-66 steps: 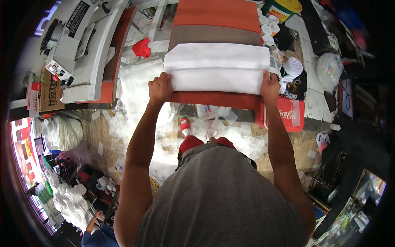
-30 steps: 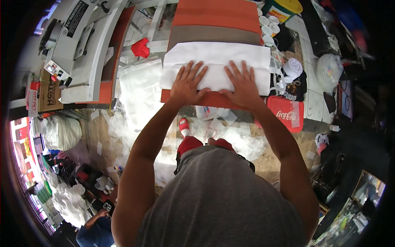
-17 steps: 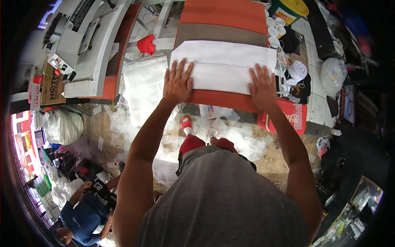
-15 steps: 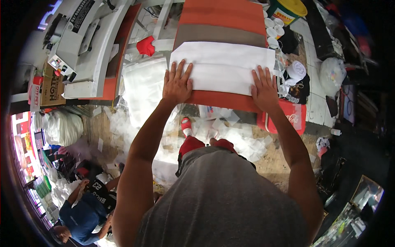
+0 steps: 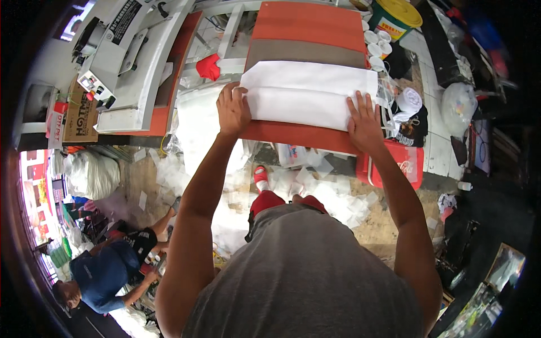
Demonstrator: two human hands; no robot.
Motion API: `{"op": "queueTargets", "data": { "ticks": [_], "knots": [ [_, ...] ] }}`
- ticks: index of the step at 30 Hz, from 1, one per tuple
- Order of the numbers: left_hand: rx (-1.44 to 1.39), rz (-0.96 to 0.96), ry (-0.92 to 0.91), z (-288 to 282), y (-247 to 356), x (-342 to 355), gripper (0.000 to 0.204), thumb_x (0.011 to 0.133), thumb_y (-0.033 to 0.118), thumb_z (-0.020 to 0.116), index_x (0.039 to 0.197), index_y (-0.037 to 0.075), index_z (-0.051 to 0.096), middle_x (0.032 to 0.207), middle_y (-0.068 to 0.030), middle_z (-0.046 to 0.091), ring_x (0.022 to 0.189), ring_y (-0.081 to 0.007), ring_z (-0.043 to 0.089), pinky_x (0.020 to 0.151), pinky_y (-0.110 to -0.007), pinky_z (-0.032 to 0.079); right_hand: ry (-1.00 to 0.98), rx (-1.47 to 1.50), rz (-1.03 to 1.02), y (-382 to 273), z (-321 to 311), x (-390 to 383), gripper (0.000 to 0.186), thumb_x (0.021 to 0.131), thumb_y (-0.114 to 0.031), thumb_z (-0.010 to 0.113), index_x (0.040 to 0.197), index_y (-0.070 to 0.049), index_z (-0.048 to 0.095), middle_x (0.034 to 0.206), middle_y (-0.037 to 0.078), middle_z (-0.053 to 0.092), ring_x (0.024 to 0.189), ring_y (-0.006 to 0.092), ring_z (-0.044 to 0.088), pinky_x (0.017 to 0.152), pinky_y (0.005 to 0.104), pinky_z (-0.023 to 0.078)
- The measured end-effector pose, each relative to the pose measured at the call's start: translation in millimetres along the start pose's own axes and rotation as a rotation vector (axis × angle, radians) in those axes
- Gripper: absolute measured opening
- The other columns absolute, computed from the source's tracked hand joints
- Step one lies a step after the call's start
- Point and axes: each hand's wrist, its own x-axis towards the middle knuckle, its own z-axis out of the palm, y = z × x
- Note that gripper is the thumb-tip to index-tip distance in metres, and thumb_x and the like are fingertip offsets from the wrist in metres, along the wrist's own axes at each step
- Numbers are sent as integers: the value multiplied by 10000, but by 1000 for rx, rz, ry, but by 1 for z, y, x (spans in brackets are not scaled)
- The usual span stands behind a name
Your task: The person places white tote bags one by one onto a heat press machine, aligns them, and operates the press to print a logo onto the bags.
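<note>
Left hand [image 5: 233, 110] and right hand [image 5: 364, 121] press flat, fingers spread, gripping nothing, on the smooth folded white fabric [image 5: 310, 94]; it lies across the orange padded board [image 5: 307, 25], near its front edge.

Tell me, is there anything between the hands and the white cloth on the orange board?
Nothing visible. The left hand lies flat on the left edge of the white cloth, and the right hand lies on its lower right corner. The cloth rests directly on the orange board.

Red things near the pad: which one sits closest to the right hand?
The red cooler box, just below the right hand at the pad's near right corner. The red cloth lies over by the left hand.
</note>
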Motion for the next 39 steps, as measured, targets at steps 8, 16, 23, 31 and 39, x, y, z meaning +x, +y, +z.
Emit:
{"op": "queueTargets", "data": {
  "ticks": [8, 16, 23, 31, 39],
  "knots": [
    [4, 366, -446, 14, 96, -21, 558, 999, 335, 489, 1512, 128, 417, 1601, -97, 364, 1506, -352, 271, 1236, -508, 199, -12, 1, -5, 2, 4, 1, 621, 976, -292, 479, 1563, -142, 340, 1663, 148, 210, 1535, 383, 180, 1203, 625, 170],
    [91, 279, -609, 9, 62, -20, 718, 895, 266, 537, 1570, 149, 323, 1668, -70, 231, 1539, -311, 202, 1246, -530, 157, -128, 165, -161, 26, -27, -4, 687, 863, -296, 667, 1470, -88, 423, 1653, 153, 217, 1542, 376, 155, 1217, 588, 189],
    [130, 293, -659, -14, 33, -3, 785, 792, 159, 578, 1545, 135, 358, 1643, -48, 298, 1519, -245, 275, 1228, -525, 229, -268, 117, -236, 41, -52, 3, 894, 689, -95, 753, 1510, -112, 400, 1629, 144, 253, 1521, 375, 209, 1209, 547, 251],
    [224, 261, -644, -11, 25, 4, 765, 788, 164, 607, 1522, 136, 395, 1617, -85, 331, 1489, -245, 331, 1195, -499, 309, -92, 84, -228, 58, -38, -10, 796, 658, -65, 769, 1411, -110, 516, 1508, 94, 455, 1428, 340, 388, 1122, 489, 356],
    [-103, 176, -661, -17, -10, 44, 694, 692, -16, 682, 1371, 33, 544, 1344, -150, 624, 1238, -317, 612, 1072, -386, 480, -51, 719, -26, 96, -32, 28, 460, 747, -95, 707, 1202, -90, 642, 1154, 132, 699, 1141, 311, 645, 993, 401, 477]
  ]
}}
